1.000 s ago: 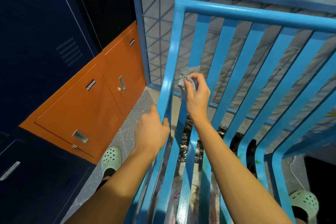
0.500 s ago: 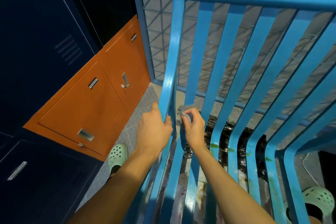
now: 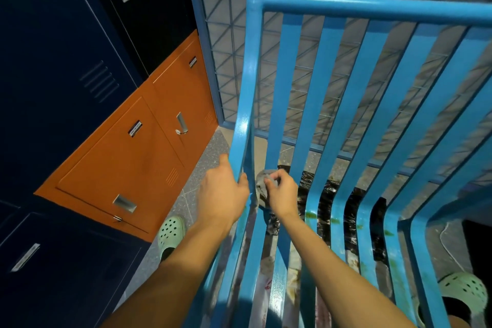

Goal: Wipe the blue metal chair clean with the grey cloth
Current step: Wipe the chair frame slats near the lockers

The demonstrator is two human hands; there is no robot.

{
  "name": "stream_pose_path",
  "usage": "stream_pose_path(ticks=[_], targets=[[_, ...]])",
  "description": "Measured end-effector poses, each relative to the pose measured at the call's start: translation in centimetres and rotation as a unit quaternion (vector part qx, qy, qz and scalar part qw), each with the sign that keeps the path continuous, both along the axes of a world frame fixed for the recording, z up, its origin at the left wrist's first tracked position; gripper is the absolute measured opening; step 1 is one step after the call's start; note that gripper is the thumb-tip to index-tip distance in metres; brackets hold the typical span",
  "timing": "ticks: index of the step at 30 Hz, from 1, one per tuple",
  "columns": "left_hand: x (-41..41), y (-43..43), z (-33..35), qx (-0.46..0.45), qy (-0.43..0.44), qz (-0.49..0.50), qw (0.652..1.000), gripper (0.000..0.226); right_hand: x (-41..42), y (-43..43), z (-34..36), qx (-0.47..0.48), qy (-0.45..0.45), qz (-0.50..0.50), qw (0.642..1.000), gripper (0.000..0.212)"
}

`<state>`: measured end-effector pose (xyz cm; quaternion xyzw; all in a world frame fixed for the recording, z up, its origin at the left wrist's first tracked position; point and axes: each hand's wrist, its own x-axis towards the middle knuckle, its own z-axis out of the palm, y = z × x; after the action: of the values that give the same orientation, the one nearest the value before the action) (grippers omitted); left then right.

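Cloth (image 3: pixel 262 186) sits bunched in your right hand (image 3: pixel 282 194), fingers curled over it, low on the back of the chair (image 3: pixel 328 82) where the slats bend into the seat. Only a grey wad shows left of your knuckles. The rest hides behind the hand and the frame post, so you cannot tell whether it presses the post or the first slat. Just left of that grip, your left hand (image 3: pixel 223 196) clasps the post, thumb on the outer side, fingertips hooked round the inner edge. Right of the cloth, green smears (image 3: pixel 310 214) mark the slat bends. Beneath the grip, black plastic (image 3: pixel 323 194) shows through the gaps, its outline broken by slats. One clog (image 3: pixel 171 231) lies left of your left forearm.
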<state>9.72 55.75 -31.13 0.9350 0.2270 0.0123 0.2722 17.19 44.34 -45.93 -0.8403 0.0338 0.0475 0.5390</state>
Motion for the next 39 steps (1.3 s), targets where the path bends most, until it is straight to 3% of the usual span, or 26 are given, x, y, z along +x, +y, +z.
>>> stream_pose_path(ticks=[8, 18, 26, 39], targets=[[-0.1, 0.1, 0.1, -0.008, -0.006, 0.003, 1.000, 0.050, 4.0, 0.4, 9.5, 0.037, -0.185, -0.005, 0.982, 0.010], [-0.1, 0.0, 0.0, -0.009, -0.016, 0.001, 1.000, 0.048, 10.7, 1.6, 24.0, 0.098, -0.380, -0.051, 0.918, 0.008], [-0.1, 0.1, -0.1, -0.014, -0.022, -0.004, 1.000, 0.049, 8.6, 2.6, 16.8, 0.114, -0.357, -0.039, 0.926, 0.002], [0.0, 0.2, -0.4, -0.004, -0.021, -0.001, 1.000, 0.045, 1.5, 1.2, 2.2, 0.057, -0.197, 0.019, 0.979, 0.007]])
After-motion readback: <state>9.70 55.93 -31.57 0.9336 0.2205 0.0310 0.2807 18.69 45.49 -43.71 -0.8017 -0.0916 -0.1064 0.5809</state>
